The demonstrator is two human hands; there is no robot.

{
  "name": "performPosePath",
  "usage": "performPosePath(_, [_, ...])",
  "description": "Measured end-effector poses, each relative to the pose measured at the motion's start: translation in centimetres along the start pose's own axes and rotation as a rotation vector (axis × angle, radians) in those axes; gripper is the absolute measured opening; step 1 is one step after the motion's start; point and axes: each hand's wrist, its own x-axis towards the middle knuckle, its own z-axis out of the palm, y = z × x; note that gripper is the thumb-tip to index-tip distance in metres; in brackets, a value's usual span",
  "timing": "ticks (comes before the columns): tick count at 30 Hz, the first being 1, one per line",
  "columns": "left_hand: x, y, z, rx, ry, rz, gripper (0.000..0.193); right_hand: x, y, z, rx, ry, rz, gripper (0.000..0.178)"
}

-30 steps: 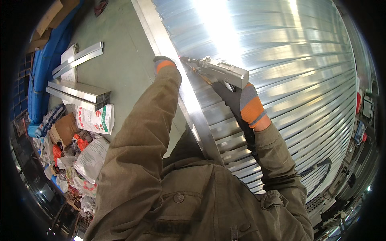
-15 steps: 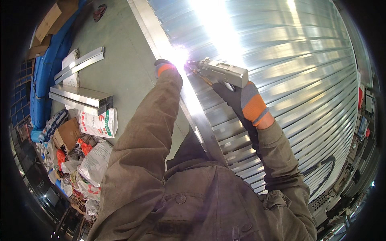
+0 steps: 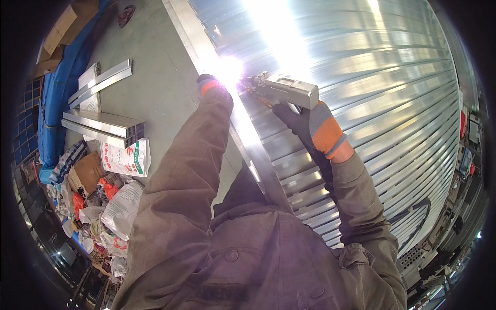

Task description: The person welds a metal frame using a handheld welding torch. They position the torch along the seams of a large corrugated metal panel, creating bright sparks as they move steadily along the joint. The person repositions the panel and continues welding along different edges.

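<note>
My right hand [image 3: 321,129], in a grey and orange glove with dark fingers, is closed around the grip of a boxy metal welding gun [image 3: 289,90]. The gun's nozzle points left into a glaring white-violet light on a long metal rail [image 3: 258,160]. A thin copper-coloured piece [image 3: 262,99] runs under the nozzle. My left hand [image 3: 207,86], gloved in grey and orange, is at the rail's left edge beside the light. Glare and my sleeve hide most of its fingers. Right of the rail spreads a panel of shiny metal slats [image 3: 361,119].
On the floor to the left lie metal profiles [image 3: 103,124] and a white printed bag [image 3: 126,157]. Below them is a heap of plastic bags and scraps [image 3: 121,206]. A long blue wrapped bundle [image 3: 54,119] and cardboard [image 3: 67,28] line the left side. A dark cable [image 3: 421,212] loops at the lower right.
My left hand and forearm have shifted very slightly left. The welding gun stays almost where it was, and the light at its nozzle still glares.
</note>
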Motion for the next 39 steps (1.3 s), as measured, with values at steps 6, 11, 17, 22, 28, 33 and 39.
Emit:
performPosePath(6, [-1.0, -1.7, -0.5, -0.063, -0.016, 0.014, 0.032, 0.2, 0.0, 0.1, -0.001, 0.020, -0.022, 0.048])
performPosePath(11, [-1.9, -2.7, -0.7, -0.114, -0.036, 0.026, 0.031, 0.1, 0.3, -0.1, 0.010, -0.006, -0.009, 0.049])
performPosePath(17, [-2.5, -3.9, -2.2, -0.165, -0.060, 0.048, 0.030, 0.6, 1.3, 0.0, -0.073, 0.012, -0.070, 0.050])
performPosePath(22, [-2.8, -4.7, -2.9, -0.217, -0.071, 0.067, 0.029, 0.5, 1.8, -0.3, -0.010, -0.013, -0.080, 0.053])
performPosePath(28, [-1.9, -5.0, -2.0, -0.271, -0.081, 0.085, 0.028, 0.4, 0.7, -0.8, -0.024, -0.046, 0.006, 0.052])
performPosePath(33, [-0.4, -5.3, -0.2, -0.323, -0.080, 0.097, 0.028, 0.4, 0.1, -1.1, -0.032, -0.083, 0.026, 0.054])
performPosePath(39, [1.7, -5.6, 1.7, -0.403, -0.092, 0.112, 0.029, 0.3, 0.0, -1.4, 0.001, -0.101, -0.005, 0.055])
